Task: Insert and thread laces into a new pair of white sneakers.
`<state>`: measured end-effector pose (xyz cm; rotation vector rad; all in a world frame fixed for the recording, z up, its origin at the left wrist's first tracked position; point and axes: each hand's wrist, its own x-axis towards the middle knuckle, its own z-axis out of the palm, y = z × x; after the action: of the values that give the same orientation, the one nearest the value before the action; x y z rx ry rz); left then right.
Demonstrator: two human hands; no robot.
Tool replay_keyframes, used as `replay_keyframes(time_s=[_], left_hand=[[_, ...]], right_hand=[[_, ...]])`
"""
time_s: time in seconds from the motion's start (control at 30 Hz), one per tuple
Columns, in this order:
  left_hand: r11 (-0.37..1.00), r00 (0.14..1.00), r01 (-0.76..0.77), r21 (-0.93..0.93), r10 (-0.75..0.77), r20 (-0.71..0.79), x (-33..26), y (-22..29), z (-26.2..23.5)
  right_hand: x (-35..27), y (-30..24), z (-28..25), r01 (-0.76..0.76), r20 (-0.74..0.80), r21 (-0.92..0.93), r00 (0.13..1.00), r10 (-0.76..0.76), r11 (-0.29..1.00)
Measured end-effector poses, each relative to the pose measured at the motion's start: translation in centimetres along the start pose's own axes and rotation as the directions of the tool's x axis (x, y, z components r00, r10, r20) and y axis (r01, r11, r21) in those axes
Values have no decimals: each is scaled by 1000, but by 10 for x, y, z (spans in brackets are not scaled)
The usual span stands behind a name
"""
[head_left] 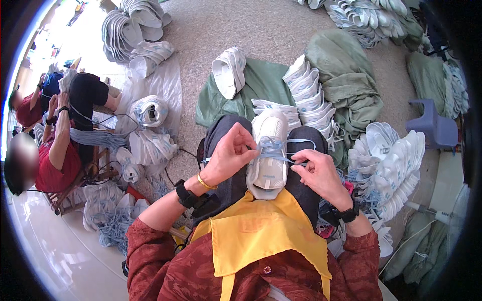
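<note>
A white shoe upper (266, 173) lies across my thighs, its toe pointing away from me and its opening toward me. Pale blue shoelace (271, 146) crosses over its front, and a loop stands out on the right. My left hand (230, 154) is closed in a pinch on the lace at the shoe's left side. On the right, my right hand (318, 172) pinches another stretch of the same lace between thumb and fingers. A yellow apron (266, 226) covers my lap just below the shoe.
Stacked white shoe uppers (314, 95) stand beyond my knees by a green sack (341, 65). More uppers (389, 170) are piled at right near a grey-blue stool (433, 123). At left, a co-worker in red (63, 160) sits near a bundle of blue laces (98, 138).
</note>
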<state>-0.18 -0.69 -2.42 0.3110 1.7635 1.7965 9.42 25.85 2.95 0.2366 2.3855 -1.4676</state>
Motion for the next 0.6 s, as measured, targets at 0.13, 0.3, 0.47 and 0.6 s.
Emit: replay_keyframes(time_s=[0.13, 0.3, 0.47, 0.6], left_hand=[[998, 995, 21, -51, -16, 101, 2, 2, 1], [999, 995, 30, -44, -26, 98, 3, 9, 3], [981, 953, 102, 162, -144, 268, 4, 21, -13], [934, 936, -31, 356, -98, 339, 5, 25, -15]], right_hand=[[3, -2, 2, 90, -52, -135, 994, -98, 987], [4, -3, 2, 105, -69, -197, 990, -120, 975], [5, -5, 1, 107, -88, -225, 988, -130, 969], [6, -5, 1, 140, -97, -263, 980, -171, 955]])
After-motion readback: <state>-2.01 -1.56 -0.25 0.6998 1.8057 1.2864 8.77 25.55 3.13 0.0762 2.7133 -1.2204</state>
